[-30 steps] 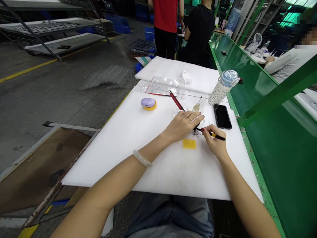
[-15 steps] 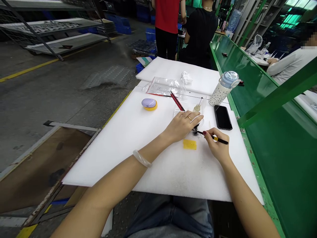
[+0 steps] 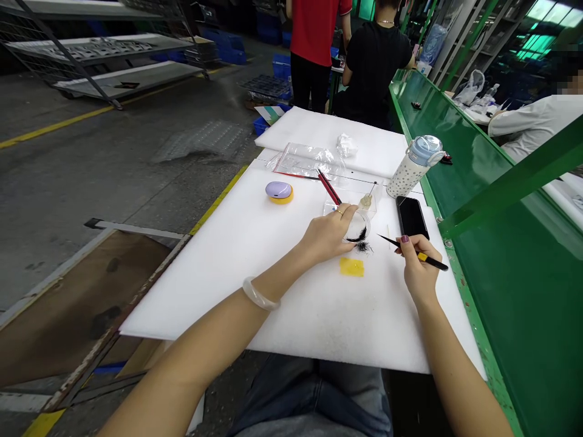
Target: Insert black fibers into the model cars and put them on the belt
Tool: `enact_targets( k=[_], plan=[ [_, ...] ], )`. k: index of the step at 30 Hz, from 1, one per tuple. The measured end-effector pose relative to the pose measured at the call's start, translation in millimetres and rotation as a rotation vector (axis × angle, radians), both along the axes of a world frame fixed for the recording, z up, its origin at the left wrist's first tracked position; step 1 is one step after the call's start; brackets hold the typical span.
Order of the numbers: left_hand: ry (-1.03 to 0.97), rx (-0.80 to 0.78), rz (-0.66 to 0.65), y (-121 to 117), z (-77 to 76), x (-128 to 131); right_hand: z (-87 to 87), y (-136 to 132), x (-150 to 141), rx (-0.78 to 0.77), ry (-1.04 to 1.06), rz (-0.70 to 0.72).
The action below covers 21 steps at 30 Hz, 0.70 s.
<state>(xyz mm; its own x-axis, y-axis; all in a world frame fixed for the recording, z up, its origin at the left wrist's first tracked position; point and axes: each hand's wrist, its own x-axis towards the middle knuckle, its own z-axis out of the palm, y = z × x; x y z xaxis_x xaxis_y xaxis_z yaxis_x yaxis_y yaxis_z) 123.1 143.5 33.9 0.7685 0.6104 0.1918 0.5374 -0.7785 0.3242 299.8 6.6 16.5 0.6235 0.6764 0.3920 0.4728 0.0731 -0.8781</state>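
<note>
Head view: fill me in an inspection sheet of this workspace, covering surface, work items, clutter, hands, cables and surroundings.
Surface: white sheet, with faint marks near its front edge.
Work items: clear round dish with black strands inside; loose black strands beside it; yellow piece nearer the person.
Clutter: phone, upright bottle, purple-and-yellow object, clear bag, red-and-black tool.
Hands: left hand holds the dish; right hand holds black tweezers, tip apart from the strands.
Cables: nothing seen.
Surroundings: green bench at right; shelf rack at far left; three people nearby.
</note>
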Motion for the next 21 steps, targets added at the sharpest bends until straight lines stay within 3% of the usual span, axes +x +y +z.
enact_targets(
  k=[5,9,15,21],
  plan=[
    [-0.111,-0.166,0.024,4.9,4.7,-5.9,-0.8,0.4,-1.5,0.001,0.013,0.009],
    [-0.143,-0.270,0.031,14.0,18.2,-24.4,-2.6,-0.7,3.9,0.002,-0.021,0.020],
    [0.023,-0.407,-0.103,30.3,42.1,-72.3,7.8,-12.8,12.7,-0.273,-0.459,0.534],
    [0.190,-0.405,0.027,43.3,48.8,-95.5,13.7,-12.3,-1.1,-0.407,-0.708,0.638]
  ],
)
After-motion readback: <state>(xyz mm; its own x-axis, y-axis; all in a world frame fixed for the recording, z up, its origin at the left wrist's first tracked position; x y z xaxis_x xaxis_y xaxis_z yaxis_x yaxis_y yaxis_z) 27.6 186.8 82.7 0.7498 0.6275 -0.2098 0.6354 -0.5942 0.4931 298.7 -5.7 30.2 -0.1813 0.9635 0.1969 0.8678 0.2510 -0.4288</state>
